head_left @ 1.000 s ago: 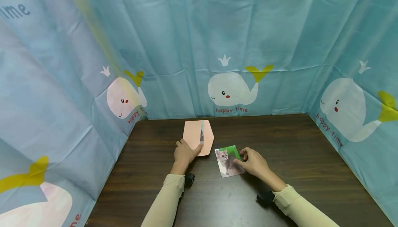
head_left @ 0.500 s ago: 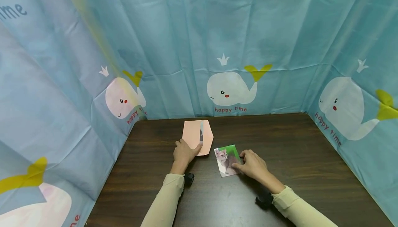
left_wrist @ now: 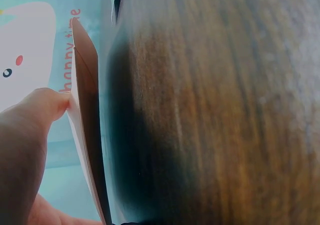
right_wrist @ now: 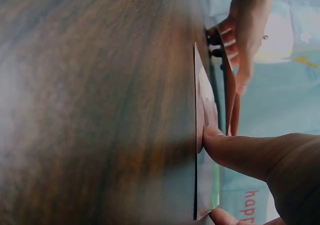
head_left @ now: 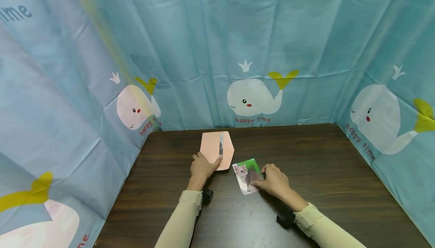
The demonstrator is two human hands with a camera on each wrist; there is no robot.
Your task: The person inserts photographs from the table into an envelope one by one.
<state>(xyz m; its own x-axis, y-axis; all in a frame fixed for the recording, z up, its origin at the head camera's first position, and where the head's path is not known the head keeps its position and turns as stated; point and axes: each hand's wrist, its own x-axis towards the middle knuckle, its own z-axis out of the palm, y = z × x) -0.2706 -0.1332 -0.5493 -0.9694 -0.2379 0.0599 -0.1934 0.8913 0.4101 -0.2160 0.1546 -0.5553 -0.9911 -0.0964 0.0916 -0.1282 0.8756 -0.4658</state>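
Note:
My left hand point(head_left: 202, 169) grips a pale pink envelope point(head_left: 210, 144) by its near left part, with the thumb on its top face. The envelope's pointed flap is unfolded to the right, and a narrow blue-grey strip point(head_left: 221, 145) shows at its mouth. In the left wrist view the envelope point(left_wrist: 86, 100) stands tilted off the tabletop. To its right, my right hand point(head_left: 276, 182) pinches a kitten picture card point(head_left: 242, 182) at its right side. In the right wrist view the thumb lies on the card's face point(right_wrist: 206, 92) and a finger is at its edge.
Both things are over a dark wood-grain table point(head_left: 323, 153). A light blue curtain point(head_left: 190, 100) printed with whales surrounds it on the back and sides. Each wrist wears a small black device, one by the left cuff point(head_left: 192, 199).
My right hand has moved slightly left and its thumb now reaches further over the kitten card, which has shifted a little left toward the envelope. The left hand and envelope stay put.

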